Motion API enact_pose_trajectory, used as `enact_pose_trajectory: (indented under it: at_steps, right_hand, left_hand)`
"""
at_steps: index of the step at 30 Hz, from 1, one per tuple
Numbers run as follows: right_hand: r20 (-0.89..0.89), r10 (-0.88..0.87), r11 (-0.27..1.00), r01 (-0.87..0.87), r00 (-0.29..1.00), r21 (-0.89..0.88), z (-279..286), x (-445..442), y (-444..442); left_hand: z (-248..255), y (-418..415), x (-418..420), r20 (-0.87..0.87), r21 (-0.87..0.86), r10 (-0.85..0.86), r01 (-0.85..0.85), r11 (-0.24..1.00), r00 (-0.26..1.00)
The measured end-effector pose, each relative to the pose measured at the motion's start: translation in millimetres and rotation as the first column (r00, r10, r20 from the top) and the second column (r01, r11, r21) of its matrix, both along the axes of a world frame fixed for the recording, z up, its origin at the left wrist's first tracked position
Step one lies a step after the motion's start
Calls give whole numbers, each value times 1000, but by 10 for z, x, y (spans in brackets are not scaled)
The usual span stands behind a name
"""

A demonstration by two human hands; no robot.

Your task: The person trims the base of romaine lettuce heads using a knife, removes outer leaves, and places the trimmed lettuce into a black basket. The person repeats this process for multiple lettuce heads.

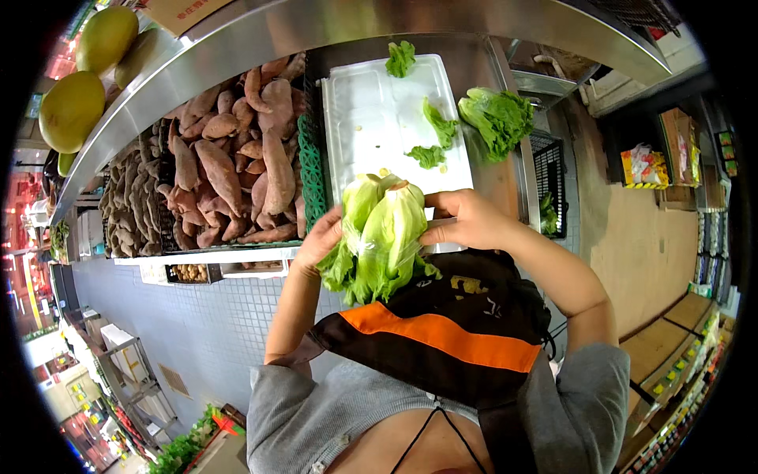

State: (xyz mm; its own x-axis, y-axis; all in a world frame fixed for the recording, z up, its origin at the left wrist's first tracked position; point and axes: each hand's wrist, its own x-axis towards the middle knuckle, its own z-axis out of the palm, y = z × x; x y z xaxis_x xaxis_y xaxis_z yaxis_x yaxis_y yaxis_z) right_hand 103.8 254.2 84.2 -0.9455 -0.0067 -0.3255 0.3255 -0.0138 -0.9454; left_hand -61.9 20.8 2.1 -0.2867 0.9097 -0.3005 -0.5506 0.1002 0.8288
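Note:
Two heads of green leaf lettuce (388,231), side by side with clear film or tape around their middle, are held up near my body with the cut stems away from me. My left hand (323,240) presses on one side of them. On the other side, my right hand (465,219) has its thumb and fingers at the lettuce. Beyond lies a white foam lid or tray (379,118) with loose torn leaves (439,123) and small scraps. Another lettuce head (497,121) rests to the right, partly over the tray's edge.
Crates of sweet potatoes (219,160) and of thin dark brown tubers (133,195) stand at the left. A steel ledge (379,26) curves across the far side, bearing large green-yellow fruits (72,111). A black basket (553,183) sits lower at the right.

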Motion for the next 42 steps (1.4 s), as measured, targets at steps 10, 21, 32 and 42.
enact_pose_trajectory:
  at_steps: [10,21,32,42]
  right_hand:
    - [62,-25,946,4,998,325,219,-379,294]
    - [45,273,887,-269,961,376,959,-462,475]
    - [-186,275,848,-147,943,508,313,-565,438]
    - [-102,339,922,-308,935,236,83,-506,434]
  left_hand:
    - [387,343,-18,-211,84,53,-36,996,976]
    - [131,388,279,321,43,263,-291,956,910]
    - [280,466,623,337,324,277,-387,863,900]
    - [302,482,887,320,283,480,-566,774,817]
